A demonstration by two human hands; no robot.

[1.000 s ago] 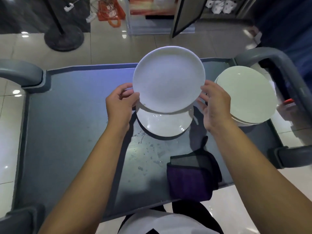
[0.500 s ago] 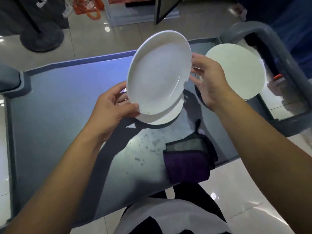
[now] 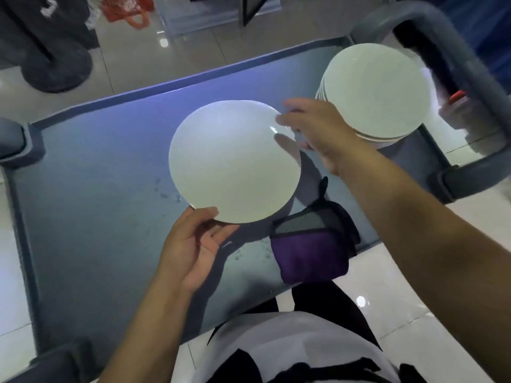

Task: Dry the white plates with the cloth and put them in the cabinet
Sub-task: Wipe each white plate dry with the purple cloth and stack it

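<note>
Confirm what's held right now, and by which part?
One white plate, held by its rim: left hand at the near edge, right hand at the far right edge. The purple cloth lies unheld.

Left half of counter [image 3: 91, 172]: bare surface, open passage from near edge to far rim. Right far corner: stack of plates [image 3: 376, 89], just beside the grey cart handle [image 3: 470, 64]. Near edge, right of centre: folded cloth [image 3: 312, 244] overhanging. Held plate [image 3: 235, 161] covers the middle, between stack and cloth.
</note>
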